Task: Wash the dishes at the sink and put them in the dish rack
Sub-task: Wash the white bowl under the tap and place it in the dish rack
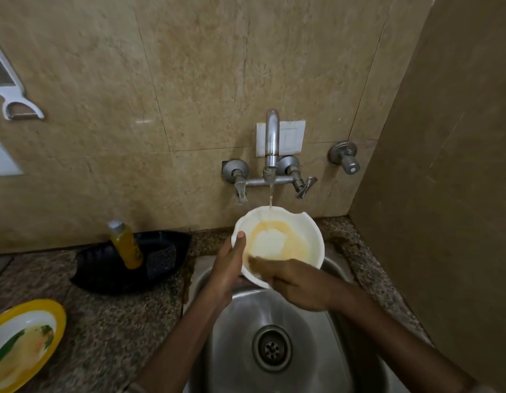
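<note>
A white bowl (300, 231) with a chipped rim and yellowish water inside is held tilted over the steel sink (240, 313). A thin stream runs from the wall tap (271, 143) into the bowl. My left hand (229, 265) grips the bowl's left rim, thumb on the inside edge. My right hand (297, 282) reaches over the near rim, fingers inside the bowl against its bottom. I cannot tell if the right hand holds a scrubber.
A black tray (104, 268) on the granite counter left of the sink holds a yellow soap bottle (127, 245) and a dark scrub pad (161, 259). A yellow-rimmed plate (22, 341) lies at the near left. A peeler (16, 106) hangs on the wall.
</note>
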